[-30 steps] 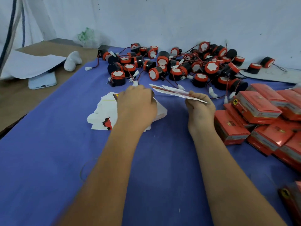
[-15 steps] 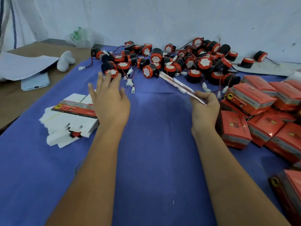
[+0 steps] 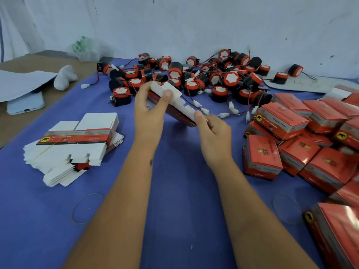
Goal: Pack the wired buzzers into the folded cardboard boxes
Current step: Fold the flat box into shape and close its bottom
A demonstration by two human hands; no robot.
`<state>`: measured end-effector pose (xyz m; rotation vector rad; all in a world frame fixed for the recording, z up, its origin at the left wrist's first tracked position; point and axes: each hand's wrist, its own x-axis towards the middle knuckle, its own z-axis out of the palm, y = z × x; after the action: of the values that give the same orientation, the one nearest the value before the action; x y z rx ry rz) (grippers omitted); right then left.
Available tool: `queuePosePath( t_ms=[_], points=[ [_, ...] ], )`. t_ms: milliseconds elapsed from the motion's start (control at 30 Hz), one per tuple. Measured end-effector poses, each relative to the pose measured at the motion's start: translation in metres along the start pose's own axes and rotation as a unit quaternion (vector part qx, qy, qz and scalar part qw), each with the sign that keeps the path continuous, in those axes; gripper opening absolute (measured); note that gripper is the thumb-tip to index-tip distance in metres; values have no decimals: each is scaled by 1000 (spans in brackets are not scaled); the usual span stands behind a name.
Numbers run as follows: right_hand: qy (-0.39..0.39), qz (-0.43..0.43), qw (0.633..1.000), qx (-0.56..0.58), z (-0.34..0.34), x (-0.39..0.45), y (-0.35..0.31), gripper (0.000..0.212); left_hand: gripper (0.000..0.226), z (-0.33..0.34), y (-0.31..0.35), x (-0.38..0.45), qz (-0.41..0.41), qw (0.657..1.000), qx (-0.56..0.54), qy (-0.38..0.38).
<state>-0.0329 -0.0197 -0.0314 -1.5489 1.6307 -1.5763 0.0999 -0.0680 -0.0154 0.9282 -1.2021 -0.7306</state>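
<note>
A flat, unfolded cardboard box [image 3: 175, 102], white inside and red outside, is held tilted above the blue cloth. My left hand [image 3: 150, 111] pinches its upper end with thumb and fingers. My right hand [image 3: 212, 133] grips its lower end. Behind them lies a heap of black-and-red wired buzzers [image 3: 194, 78] with red and black leads and white plugs. A stack of flat box blanks [image 3: 75, 144] lies at the left. Closed red boxes [image 3: 303, 136] are piled at the right.
The blue cloth [image 3: 174, 191] covers the table. Rubber bands [image 3: 87, 207] lie on it near the front left and right. A phone [image 3: 26, 105] under white paper and a white object [image 3: 65, 76] sit on the brown surface at the far left. A white wall backs the table.
My left hand has moved from above the stack of blanks to the flat box and taken its upper end. Both hands now hold it, raised and tilted.
</note>
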Motion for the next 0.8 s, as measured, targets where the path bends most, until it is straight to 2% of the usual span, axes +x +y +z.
queuePosePath(
  t_ms=[100, 167, 233, 367, 433, 500, 567, 633, 733, 800],
  points=[
    [47, -41, 998, -19, 1, 3, 1, 28, 18, -3, 0, -2, 35, 999, 14, 6],
    [40, -64, 996, -38, -1, 2, 1, 15, 20, -3, 0, -5, 52, 998, 21, 6],
    [13, -71, 995, -74, -3, 2, 1, 25, 26, -3, 0, -8, 55, 998, 23, -7],
    [-23, -69, 988, -134, -6, 6, 3, 19, 32, -6, -3, -11, 78, 994, 50, -57],
    [-2, -52, 983, -178, -7, 8, 4, 30, 36, -7, -6, -14, 118, 986, 69, -98],
    [56, -27, 980, -187, -9, 10, 3, 38, 39, -8, -7, -17, 137, 975, 89, -149],
    [119, 19, 986, -114, -12, 13, 2, 38, 47, -7, -7, -19, 127, 966, 103, -199],
    [168, 92, 981, 15, -16, 17, 1, 38, 59, -6, -7, -23, 136, 950, 133, -247],
    [204, 193, 942, 183, -21, 21, 2, 36, 68, -2, -2, -30, 124, 929, 162, -310],
    [207, 217, 922, 246, -21, 22, 2, 36, 78, 6, 8, -30, 82, 935, 125, -320]
  ],
)
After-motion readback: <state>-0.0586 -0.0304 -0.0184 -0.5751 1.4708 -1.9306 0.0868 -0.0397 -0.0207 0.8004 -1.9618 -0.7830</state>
